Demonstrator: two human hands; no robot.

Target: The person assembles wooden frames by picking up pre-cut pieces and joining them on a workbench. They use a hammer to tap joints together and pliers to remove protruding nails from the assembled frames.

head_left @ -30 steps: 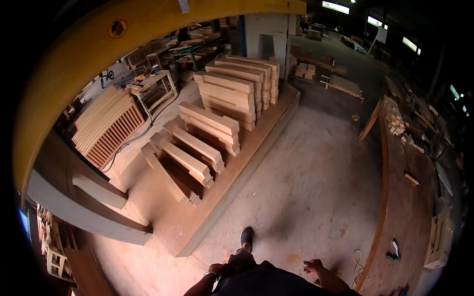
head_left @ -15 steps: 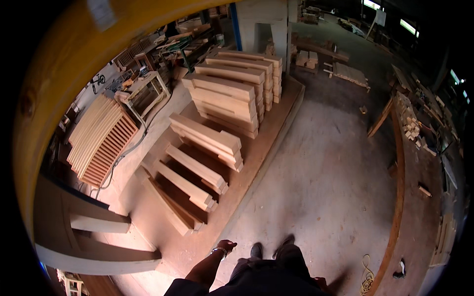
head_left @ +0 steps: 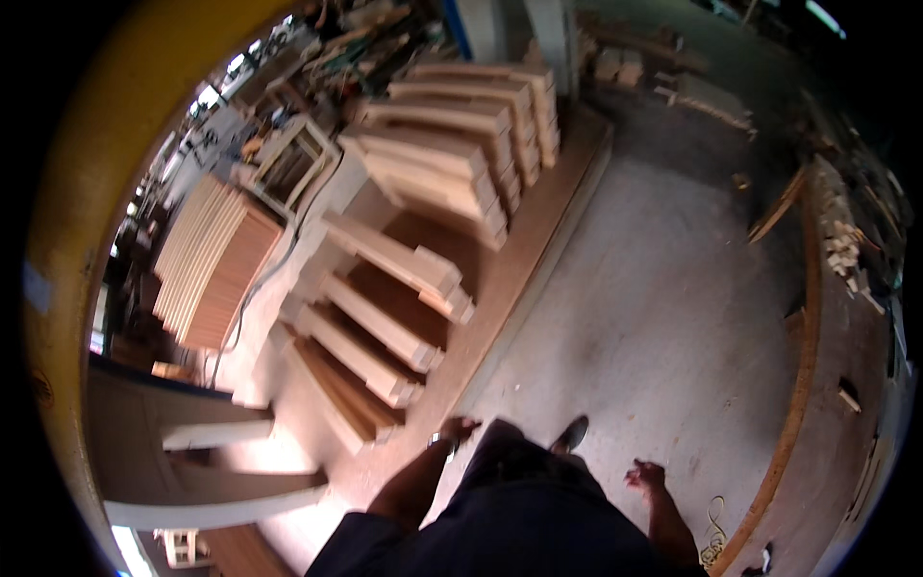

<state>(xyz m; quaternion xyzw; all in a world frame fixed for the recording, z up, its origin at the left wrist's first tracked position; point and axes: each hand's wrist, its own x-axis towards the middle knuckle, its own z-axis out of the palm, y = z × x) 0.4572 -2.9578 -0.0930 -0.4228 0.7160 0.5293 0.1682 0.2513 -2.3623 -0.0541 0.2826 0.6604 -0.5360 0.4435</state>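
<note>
My left hand [head_left: 460,429], with a wristband behind it, hangs beside the near edge of a low wooden platform [head_left: 478,358]. A finger points out to the right and the hand looks empty, though blur softens it. My right hand [head_left: 646,475] hangs over the floor with fingers apart and nothing in it. Nearest my left hand lie long timber beams [head_left: 358,354] with notched ends, set side by side on the platform. Behind them, taller stacks of beams [head_left: 433,159] stand in rows. One shoe [head_left: 571,435] shows ahead of my body.
Left of the platform stand a slatted wooden stack [head_left: 216,264] and a wooden frame table [head_left: 293,168]. Curved pale panels [head_left: 216,505] are at lower left. A long bench [head_left: 835,365] with offcuts runs along the right, a yellow cord [head_left: 713,539] near its base.
My right hand has come into view at the lower right. My left hand sits slightly higher and further right. The feet have changed places in a step, and the whole view has shifted and tilted.
</note>
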